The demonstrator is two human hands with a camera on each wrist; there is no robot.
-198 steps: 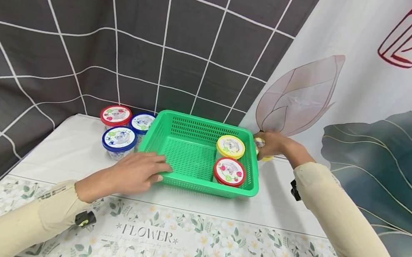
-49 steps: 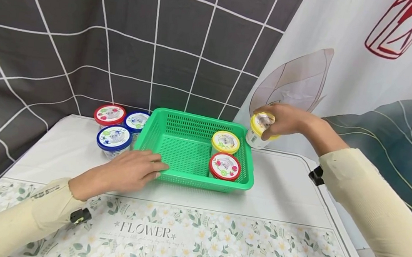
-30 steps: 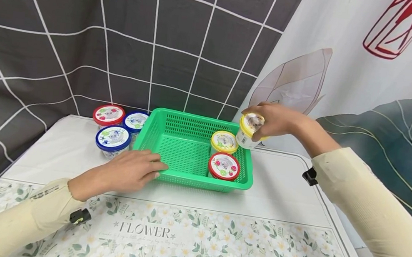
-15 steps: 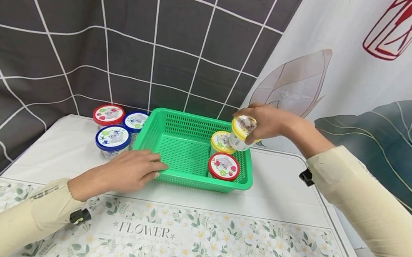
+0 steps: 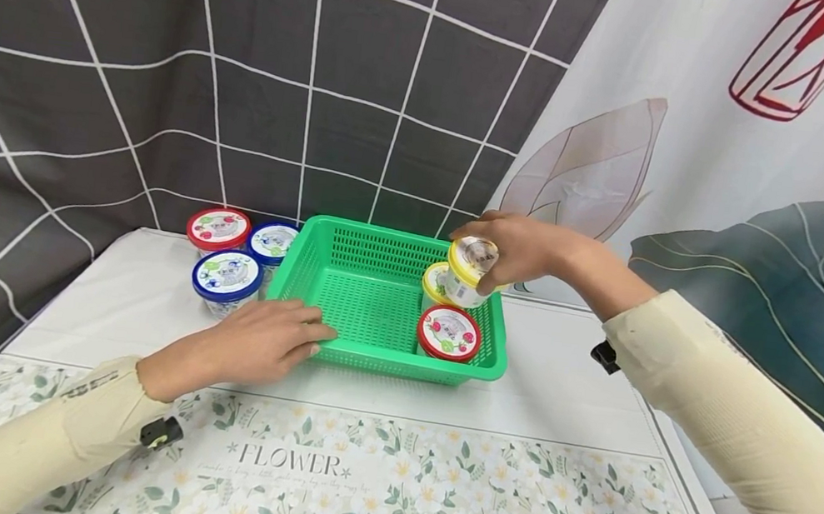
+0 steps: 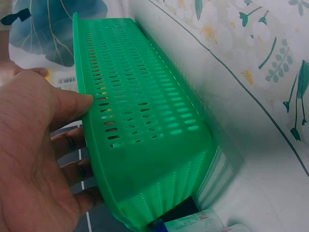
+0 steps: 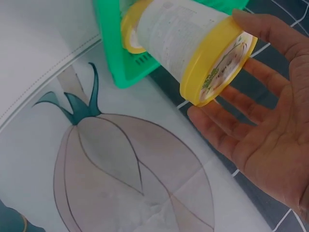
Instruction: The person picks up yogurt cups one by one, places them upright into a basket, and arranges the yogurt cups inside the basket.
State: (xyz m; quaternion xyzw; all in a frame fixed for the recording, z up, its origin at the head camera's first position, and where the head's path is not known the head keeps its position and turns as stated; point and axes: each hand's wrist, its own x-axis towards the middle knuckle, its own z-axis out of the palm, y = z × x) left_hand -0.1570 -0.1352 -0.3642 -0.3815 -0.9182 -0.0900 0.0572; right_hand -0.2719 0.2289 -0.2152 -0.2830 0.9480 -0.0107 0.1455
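Note:
In the head view my right hand grips a white tub with a yellow lid over the right end of a green plastic basket. Thumb and fingertips hold it at the lid's edge, as the right wrist view shows. Below and partly behind it stands another yellow-lidded tub in the basket; contact between them cannot be told. A red-lidded tub stands in front of that one. My left hand holds the basket's rim at the near left corner, thumb outside and fingers inside.
Left of the basket stand a red-lidded tub and two blue-lidded tubs, the front one and the rear one. A dark grid-patterned curtain hangs close behind. The table bears a floral, lettered cover.
My right hand has brought the yellow-lidded tub up from beside the basket's right side, then left over its right end. My left hand stays on the rim.

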